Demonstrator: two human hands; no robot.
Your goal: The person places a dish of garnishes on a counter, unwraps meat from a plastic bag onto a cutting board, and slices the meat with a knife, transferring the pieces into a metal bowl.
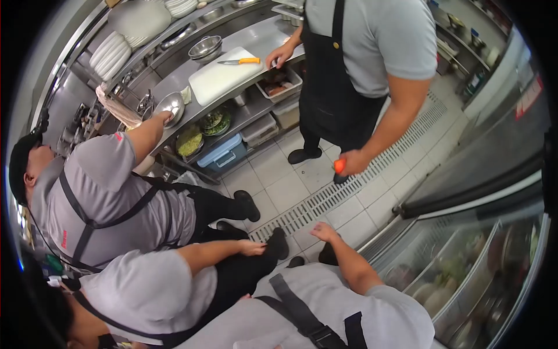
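Note:
My right hand (323, 232) hangs in front of my body over the tiled floor, its fingers curled in, and nothing shows in it. It touches nothing; the floor drain grate (311, 208) lies below. My left hand is out of sight; a small patch of skin beside my shirt could belong to anyone. Across from me, a co-worker in a black apron (340, 87) has a round red-orange thing (340, 165) in one hand. The other hand rests by the counter's edge, close to a white cutting board (225, 80) with an orange-handled knife (239, 61) on it.
At left, a co-worker (110, 192) touches a metal bowl (170, 104) on the counter. Another co-worker (139, 291) stands close beside me. Lower shelves hold bowls of greens (189, 142) and a blue bin (222, 154). A glass-fronted case (459, 279) stands at right.

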